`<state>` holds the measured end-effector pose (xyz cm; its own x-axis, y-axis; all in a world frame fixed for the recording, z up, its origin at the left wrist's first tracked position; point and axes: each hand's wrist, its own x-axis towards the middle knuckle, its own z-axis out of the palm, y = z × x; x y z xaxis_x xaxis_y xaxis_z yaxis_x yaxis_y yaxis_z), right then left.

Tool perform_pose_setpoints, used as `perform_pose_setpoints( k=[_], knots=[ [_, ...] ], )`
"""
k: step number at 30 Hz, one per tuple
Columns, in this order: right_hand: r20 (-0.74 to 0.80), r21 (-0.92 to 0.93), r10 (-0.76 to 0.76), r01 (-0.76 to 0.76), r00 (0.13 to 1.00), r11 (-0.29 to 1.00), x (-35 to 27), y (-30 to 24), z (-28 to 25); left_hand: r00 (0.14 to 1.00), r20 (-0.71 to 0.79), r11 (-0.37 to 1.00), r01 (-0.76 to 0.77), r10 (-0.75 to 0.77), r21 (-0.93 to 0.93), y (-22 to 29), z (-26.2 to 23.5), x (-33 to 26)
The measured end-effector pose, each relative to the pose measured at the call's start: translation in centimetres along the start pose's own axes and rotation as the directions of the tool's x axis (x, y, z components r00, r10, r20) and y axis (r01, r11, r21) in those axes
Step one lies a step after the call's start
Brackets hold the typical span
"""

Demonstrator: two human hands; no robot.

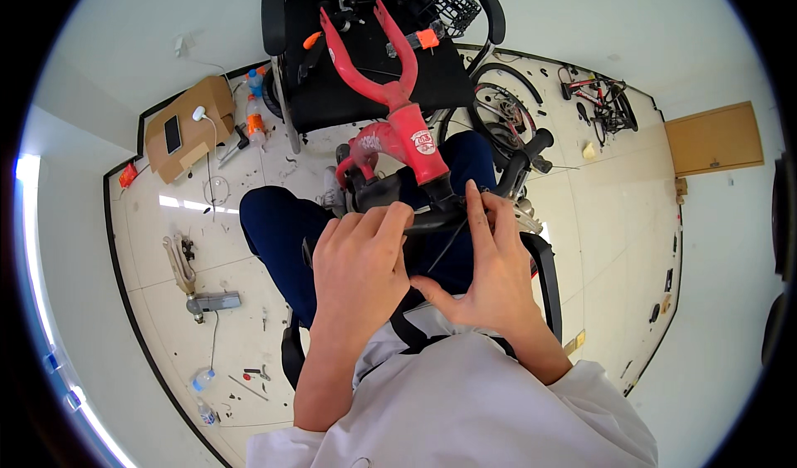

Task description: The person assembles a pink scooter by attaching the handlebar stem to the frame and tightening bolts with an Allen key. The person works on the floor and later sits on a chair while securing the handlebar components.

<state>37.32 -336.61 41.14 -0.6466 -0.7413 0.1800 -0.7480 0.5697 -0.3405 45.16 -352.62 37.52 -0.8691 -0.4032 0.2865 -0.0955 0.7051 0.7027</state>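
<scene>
A red bicycle frame [379, 141] with its fork [365, 78] lies before me, the fork's two legs over a black office chair's seat. At the near end of its head tube [419, 144] is a dark stem clamp [444, 196], joined to a black handlebar [436, 221]. My left hand [357, 260] is closed at the left part of the handlebar; its fingertips are partly hidden. My right hand [490, 273] has its index finger stretched along the handlebar beside the clamp, with the thumb spread away toward my left hand. A dark cable [446, 250] hangs between my hands.
The black chair [374, 107] stands ahead, with a bottle and small parts on it. Wheels [498, 111] and another bike [602, 99] lie to the right. Leftward are cardboard [207, 107] with a phone, a metal fork [178, 265], bottles [203, 379] and scattered tools [253, 377].
</scene>
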Motion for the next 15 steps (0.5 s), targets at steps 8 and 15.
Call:
perform_pose_setpoints(
  k=[8,15],
  knots=[
    [0.049,0.057,0.087,-0.090,0.995,0.994,-0.5,-0.9,0.3,1.000,0.016,1.000,0.027,-0.027,0.010,0.0,-0.7,0.1],
    [0.028,0.431,0.060,-0.066,0.998,0.900,-3.6,1.2,0.9,0.998,0.005,0.998,0.070,-0.069,-0.003,-0.7,-1.1,0.0]
  ],
)
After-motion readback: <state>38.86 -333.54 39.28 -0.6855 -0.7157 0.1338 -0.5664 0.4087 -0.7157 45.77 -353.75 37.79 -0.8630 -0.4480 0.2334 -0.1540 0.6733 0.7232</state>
